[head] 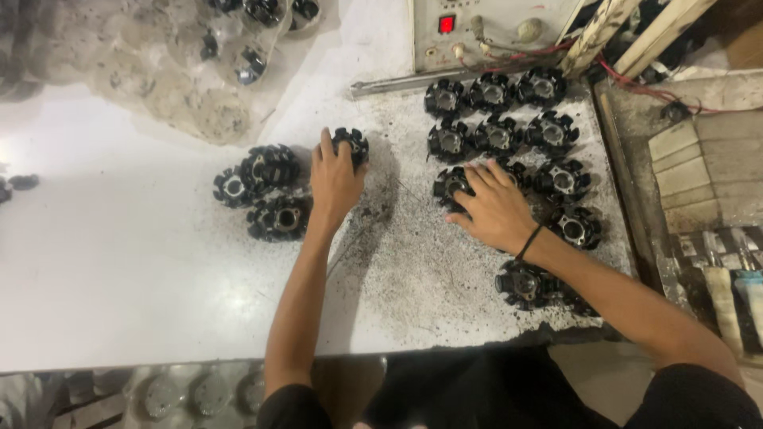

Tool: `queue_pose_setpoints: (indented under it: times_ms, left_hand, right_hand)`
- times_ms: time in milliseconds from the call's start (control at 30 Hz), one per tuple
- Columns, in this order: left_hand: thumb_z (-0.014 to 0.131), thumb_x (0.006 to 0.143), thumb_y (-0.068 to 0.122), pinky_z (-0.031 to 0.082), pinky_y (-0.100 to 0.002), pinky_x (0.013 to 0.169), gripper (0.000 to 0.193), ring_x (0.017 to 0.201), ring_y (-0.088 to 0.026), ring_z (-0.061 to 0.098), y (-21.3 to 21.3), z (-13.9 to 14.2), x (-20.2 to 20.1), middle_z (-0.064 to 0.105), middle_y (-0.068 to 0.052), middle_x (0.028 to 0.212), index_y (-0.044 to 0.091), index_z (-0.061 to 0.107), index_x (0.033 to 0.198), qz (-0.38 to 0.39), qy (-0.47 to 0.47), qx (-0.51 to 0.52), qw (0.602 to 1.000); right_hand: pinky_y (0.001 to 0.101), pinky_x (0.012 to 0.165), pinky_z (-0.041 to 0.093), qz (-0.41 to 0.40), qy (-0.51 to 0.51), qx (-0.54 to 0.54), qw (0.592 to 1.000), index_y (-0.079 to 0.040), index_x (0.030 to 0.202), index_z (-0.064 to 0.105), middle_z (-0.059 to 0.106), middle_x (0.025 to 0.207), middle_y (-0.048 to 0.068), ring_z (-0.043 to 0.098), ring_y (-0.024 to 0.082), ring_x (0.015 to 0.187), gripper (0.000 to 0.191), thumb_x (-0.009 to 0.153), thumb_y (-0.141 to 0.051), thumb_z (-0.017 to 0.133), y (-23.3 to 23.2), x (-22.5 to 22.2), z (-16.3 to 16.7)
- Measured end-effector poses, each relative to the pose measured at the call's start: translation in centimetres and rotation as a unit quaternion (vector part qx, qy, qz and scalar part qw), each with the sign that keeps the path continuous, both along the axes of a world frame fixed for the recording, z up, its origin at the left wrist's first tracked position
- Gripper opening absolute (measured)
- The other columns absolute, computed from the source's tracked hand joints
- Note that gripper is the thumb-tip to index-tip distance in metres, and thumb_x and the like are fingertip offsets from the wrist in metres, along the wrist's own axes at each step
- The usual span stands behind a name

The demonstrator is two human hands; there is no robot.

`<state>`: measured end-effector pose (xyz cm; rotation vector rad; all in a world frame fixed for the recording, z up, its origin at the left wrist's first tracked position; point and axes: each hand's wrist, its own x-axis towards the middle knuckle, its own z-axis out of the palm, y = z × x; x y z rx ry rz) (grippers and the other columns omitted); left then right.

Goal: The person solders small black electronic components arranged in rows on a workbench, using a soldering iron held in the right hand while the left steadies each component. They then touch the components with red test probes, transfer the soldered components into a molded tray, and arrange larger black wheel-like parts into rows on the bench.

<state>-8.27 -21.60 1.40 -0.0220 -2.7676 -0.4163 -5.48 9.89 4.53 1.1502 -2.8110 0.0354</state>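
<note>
- Plainly, the left hand lay palm down on the table, its fingers curled over the top of a black toothed stator core and gripping it.
- Just left of that hand sat a cluster of three more black cores, touching one another, one of them lying against the wrist side of the hand.
- The right hand rested flat with fingers spread, its fingertips touching a black core at the left end of the middle rows.
- A dark band circled the right wrist.
- Around the right hand stood rows of similar cores, set side by side on the gritty, dust-darkened part of the table, and one more core lay near the forearm by the front edge.
- Beyond the rows stood a grey control box with a red switch and red wires.
- At the far left corner lay clear plastic trays, a few pockets holding cores.
</note>
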Motion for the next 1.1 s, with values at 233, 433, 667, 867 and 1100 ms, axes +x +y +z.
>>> queue_pose_setpoints:
  times_ms: [233,433,667,867,1100]
  left_hand:
    - [0.088,0.067,0.025,0.048,-0.054,0.102,0.027,0.119,-0.041,0.057,5.2,3.4,6.6,0.06,-0.025,0.132,0.009,0.083,0.088,-0.319,-0.083,0.174,0.928]
    - [0.086,0.074,0.031,0.056,-0.045,0.101,0.033,0.117,-0.034,0.063,10.9,2.2,9.0,0.063,-0.019,0.131,0.009,0.079,0.098,-0.427,-0.102,0.194,0.878]
    - [0.084,0.088,0.029,0.049,-0.047,0.102,0.041,0.119,-0.038,0.054,9.6,-1.6,1.5,0.055,-0.018,0.132,0.011,0.069,0.121,-0.334,-0.085,0.207,0.915]
    - [0.074,0.096,0.029,0.051,-0.044,0.102,0.033,0.116,-0.036,0.057,10.4,-4.1,-3.1,0.054,-0.018,0.133,0.018,0.068,0.127,-0.262,-0.048,0.258,0.929]
    - [0.084,0.089,0.032,0.044,-0.05,0.106,0.033,0.123,-0.044,0.05,10.5,-5.8,-6.7,0.053,-0.021,0.135,0.022,0.072,0.118,-0.279,-0.012,0.198,0.94]
  right_hand:
    - [0.05,0.123,0.021,0.001,0.001,0.058,0.998,-0.005,0.116,0.073,0.049,0.148,0.027,0.045,0.035,0.141,0.044,0.089,-0.04,0.064,-0.1,-0.6,-0.9]
    - [0.049,0.122,0.026,0.036,0.031,0.015,0.999,-0.001,0.128,0.065,0.054,0.146,0.025,0.049,0.035,0.14,0.049,0.089,-0.03,0.065,1.5,3.6,0.6]
    - [0.0501,0.118,0.033,0.025,-0.045,-0.074,0.996,0.005,0.105,0.072,0.063,0.13,0.029,0.057,0.038,0.126,0.051,0.087,-0.043,0.068,1.0,9.3,1.4]
    - [0.0487,0.117,0.034,0.004,0.008,-0.043,0.999,0.005,0.092,0.076,0.065,0.129,0.027,0.057,0.036,0.126,0.049,0.09,-0.042,0.067,-0.1,9.0,1.7]
    - [0.0511,0.117,0.033,-0.018,0.004,-0.078,0.997,0.004,0.092,0.076,0.064,0.128,0.026,0.056,0.037,0.125,0.047,0.09,-0.042,0.067,-0.2,9.3,1.2]
